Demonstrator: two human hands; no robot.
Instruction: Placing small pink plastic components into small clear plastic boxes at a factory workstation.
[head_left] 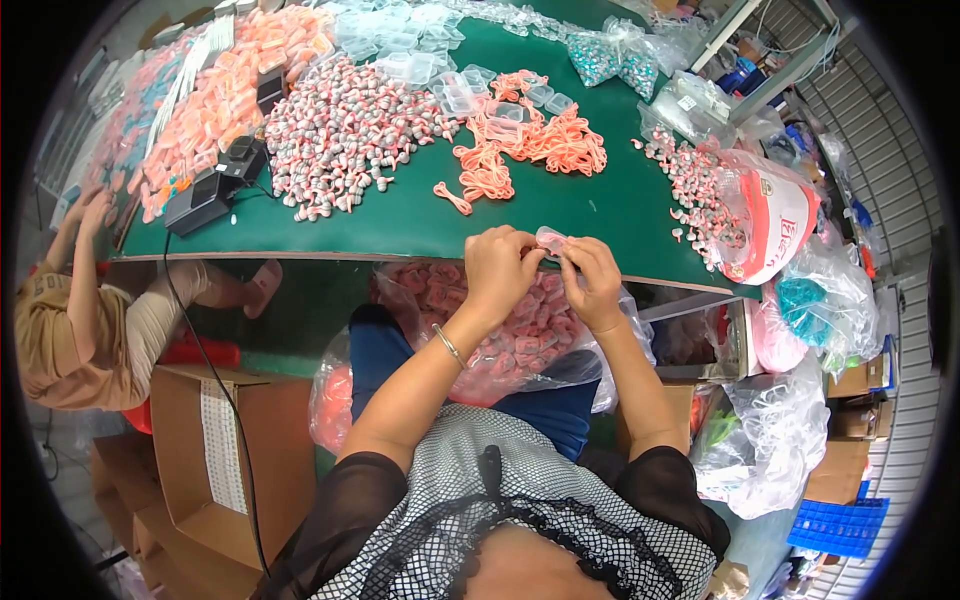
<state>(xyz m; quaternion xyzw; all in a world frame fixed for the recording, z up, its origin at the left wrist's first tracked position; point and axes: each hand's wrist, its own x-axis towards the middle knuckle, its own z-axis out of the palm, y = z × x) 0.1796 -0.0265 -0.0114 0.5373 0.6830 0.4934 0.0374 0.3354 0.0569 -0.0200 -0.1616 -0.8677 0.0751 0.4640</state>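
My left hand (500, 265) and my right hand (592, 280) meet over the near edge of the green table (400, 225). Pinched between their fingertips is a small clear plastic case (549, 238) with something pinkish in it; the fingers partly hide it. Beyond my hands lie bundles of orange cord (560, 145) and a few open clear cases (462, 95). To their left spreads a heap of small grey-and-pink earplug-like pieces (340, 130). Below my hands, a clear bag (590, 370) full of pink filled cases (510, 320) rests by my lap.
At the right, an open white-and-red bag (775, 215) spills more small pieces (690, 185). Dark boxes (200, 200) with a cable stand left, near orange cases (240, 85). Another person (80, 320) sits at far left. Cardboard boxes (230, 460) stand below on the left.
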